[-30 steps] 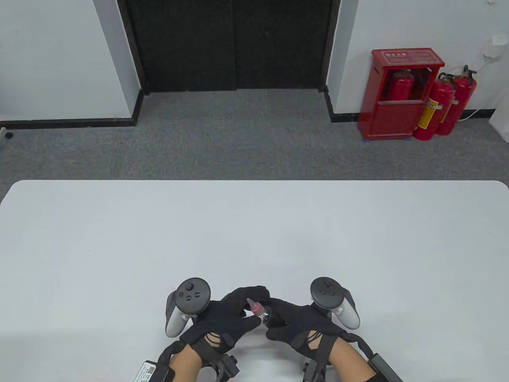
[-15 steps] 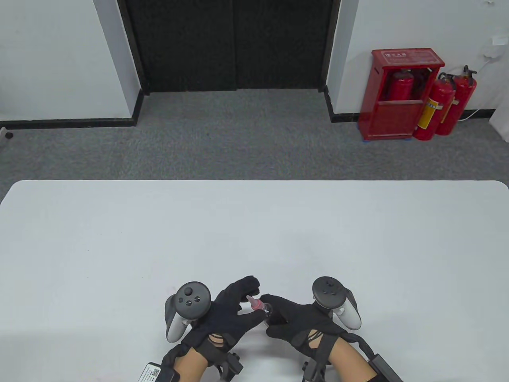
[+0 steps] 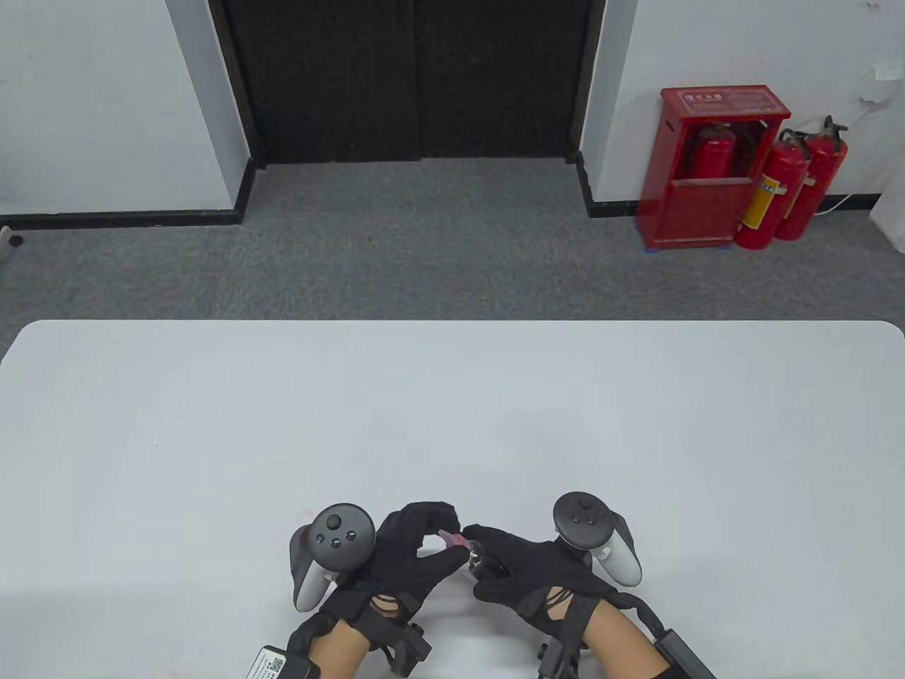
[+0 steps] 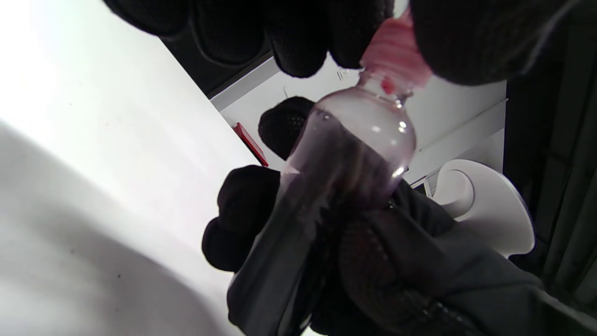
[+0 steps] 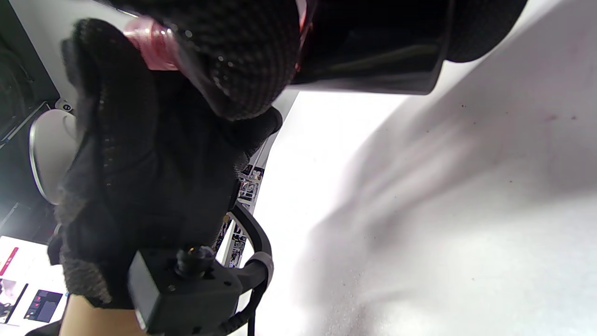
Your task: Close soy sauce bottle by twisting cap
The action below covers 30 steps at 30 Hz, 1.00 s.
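Pink cap (image 4: 396,56) is sitting on the soy sauce bottle (image 4: 345,158), pinched in the left hand (image 3: 399,559) grip; right hand (image 3: 527,573) is clasping the bottle just above the worktop (image 3: 452,410). Holding the bottle steady while turning looks wise.

The ribbed translucent pink plastic cap (image 4: 396,56) topped a clear round-shouldered bottle (image 4: 354,140) filled with dark, near-black liquid. Both knitted gloves, left (image 3: 403,559) and right (image 3: 534,573), were black, their trackers dark grey with white handles. Beneath the bottle the table (image 3: 452,410) was plain white. Beyond the table stood a red cabinet (image 3: 707,170) on speckled grey carpet (image 3: 424,240).
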{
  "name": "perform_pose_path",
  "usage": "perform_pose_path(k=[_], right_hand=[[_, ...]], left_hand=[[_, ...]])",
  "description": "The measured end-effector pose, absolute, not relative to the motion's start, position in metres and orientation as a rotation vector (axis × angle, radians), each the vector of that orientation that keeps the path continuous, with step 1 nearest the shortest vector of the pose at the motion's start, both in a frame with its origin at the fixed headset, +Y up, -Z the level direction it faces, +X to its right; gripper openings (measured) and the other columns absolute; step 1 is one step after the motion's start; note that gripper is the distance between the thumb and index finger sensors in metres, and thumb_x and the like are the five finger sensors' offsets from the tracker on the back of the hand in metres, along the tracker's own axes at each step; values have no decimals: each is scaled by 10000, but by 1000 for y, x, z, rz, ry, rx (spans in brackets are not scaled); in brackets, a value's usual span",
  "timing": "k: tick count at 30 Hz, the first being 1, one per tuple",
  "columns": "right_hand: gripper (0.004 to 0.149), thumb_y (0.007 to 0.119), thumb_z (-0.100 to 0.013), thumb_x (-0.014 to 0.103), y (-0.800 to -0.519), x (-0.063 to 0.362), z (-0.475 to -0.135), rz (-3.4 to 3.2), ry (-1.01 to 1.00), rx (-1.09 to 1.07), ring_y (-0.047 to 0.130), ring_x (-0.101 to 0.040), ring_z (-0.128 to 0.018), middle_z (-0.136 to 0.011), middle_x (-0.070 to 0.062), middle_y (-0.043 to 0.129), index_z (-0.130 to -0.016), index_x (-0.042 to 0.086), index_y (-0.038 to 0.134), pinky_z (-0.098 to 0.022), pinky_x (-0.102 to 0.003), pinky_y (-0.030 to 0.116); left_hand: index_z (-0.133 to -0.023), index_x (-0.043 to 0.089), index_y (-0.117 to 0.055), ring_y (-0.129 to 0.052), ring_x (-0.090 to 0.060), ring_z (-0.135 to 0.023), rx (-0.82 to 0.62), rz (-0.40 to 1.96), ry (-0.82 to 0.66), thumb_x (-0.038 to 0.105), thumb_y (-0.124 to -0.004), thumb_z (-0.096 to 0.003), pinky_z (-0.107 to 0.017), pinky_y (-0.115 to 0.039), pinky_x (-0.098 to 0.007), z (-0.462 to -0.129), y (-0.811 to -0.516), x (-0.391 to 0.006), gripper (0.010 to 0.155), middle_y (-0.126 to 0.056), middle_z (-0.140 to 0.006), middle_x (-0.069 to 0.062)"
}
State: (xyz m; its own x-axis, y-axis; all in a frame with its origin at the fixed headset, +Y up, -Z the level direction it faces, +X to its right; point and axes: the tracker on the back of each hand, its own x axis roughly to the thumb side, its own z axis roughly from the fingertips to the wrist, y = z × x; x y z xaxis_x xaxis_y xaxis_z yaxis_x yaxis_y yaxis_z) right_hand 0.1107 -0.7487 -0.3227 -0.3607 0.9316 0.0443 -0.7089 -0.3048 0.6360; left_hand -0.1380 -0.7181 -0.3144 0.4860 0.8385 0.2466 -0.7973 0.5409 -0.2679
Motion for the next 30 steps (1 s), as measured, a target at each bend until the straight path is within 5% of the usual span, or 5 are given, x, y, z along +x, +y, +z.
perform_pose_path(k=[30], right_hand=[[756,886,-394,321,-746,113,-323,1868,634,489,667,-528,-907,-1042,-177,695,-1066,288,541,-562,-651,655]], left_hand=[[-1002,426,-734,-677,-319,-1053,-256,1132,-405,464,-823,-428,-714,-558,-609,-318,-718,-139,582,-702,-1125,140]])
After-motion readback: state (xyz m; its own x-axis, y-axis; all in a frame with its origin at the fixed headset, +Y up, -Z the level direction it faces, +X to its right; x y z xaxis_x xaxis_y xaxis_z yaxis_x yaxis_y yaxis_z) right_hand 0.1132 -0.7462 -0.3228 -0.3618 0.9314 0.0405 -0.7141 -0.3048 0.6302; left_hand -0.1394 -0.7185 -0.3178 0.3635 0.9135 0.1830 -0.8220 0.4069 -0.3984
